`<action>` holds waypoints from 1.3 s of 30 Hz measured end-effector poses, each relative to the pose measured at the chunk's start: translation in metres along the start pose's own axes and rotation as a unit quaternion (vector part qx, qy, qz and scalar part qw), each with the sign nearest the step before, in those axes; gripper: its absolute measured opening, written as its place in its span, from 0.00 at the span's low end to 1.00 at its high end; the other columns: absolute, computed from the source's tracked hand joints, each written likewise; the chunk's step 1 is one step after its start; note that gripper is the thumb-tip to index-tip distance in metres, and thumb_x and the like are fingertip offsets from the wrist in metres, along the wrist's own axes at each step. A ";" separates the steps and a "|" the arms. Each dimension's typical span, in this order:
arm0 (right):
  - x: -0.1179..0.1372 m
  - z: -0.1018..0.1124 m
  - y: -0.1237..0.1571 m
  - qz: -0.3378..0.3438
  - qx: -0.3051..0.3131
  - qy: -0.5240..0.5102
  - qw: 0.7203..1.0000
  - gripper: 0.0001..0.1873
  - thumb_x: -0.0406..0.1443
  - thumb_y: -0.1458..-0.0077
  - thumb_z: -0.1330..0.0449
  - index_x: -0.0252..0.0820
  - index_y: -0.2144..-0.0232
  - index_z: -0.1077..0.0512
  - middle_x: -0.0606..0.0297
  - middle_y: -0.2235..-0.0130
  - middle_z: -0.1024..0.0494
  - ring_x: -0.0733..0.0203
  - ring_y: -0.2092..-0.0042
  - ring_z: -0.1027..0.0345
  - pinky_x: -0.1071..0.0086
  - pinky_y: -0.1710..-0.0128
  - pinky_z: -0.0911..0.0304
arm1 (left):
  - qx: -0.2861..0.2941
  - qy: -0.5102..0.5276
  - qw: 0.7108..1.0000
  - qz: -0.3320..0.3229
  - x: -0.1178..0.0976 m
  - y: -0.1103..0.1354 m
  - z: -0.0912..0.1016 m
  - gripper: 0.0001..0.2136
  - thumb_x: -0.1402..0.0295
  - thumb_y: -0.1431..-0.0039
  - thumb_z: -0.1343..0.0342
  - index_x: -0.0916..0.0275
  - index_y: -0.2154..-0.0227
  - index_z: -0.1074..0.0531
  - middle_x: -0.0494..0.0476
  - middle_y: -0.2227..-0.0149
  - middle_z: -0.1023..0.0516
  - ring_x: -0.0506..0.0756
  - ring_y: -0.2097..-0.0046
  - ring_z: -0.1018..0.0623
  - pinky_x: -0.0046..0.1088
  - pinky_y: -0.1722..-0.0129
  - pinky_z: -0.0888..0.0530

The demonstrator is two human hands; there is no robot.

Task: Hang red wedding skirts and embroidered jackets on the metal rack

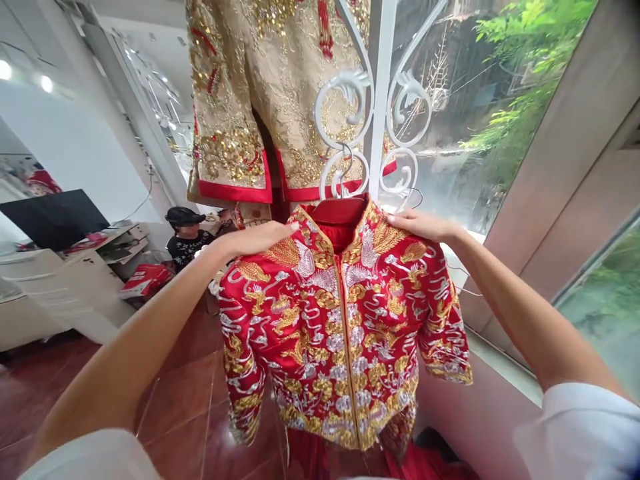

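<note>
A red jacket point(310, 333) with dense gold and silver embroidery, a stand collar and a closed front zip faces me. It is on a red hanger point(340, 210), whose metal hook reaches up to the white scroll metalwork. My left hand point(263, 238) holds the jacket's shoulder on the left side, close to the collar. On the opposite shoulder, my right hand point(423, 223) has the same hold. Both thumbs lie toward the collar, and most of the fingers are hidden. The short sleeves hang down at either side.
White scroll metalwork point(379, 100) stands behind the jacket. A gold embroidered garment point(295, 113) with red trim hangs at the back. A person point(185, 240) in a dark cap is lower left, near a desk with a black monitor point(55, 220). A window point(450, 147) is at right.
</note>
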State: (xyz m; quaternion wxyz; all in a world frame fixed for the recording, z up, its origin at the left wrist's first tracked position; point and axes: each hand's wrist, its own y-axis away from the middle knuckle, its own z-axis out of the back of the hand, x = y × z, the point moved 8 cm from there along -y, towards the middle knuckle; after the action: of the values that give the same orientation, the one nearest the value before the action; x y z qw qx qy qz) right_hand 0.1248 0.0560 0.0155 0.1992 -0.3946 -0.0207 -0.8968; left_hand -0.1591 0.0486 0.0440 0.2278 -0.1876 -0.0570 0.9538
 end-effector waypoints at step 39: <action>-0.050 -0.064 0.140 -0.150 -0.388 0.203 0.886 0.26 0.61 0.51 0.48 0.47 0.73 0.28 0.63 0.79 0.29 0.54 0.74 0.35 0.67 0.76 0.49 | -0.063 -0.263 0.957 0.107 -0.009 0.086 -0.082 0.23 0.49 0.37 0.61 0.62 0.65 0.28 0.61 0.69 0.22 0.63 0.67 0.22 0.32 0.72 0.32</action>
State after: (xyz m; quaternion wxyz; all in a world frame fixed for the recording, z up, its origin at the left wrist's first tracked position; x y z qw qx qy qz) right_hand 0.1629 -0.0682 -0.0813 -0.1069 -0.2414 0.3104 -0.9132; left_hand -0.1562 -0.0303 -0.0456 0.0890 0.0515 -0.1541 0.9827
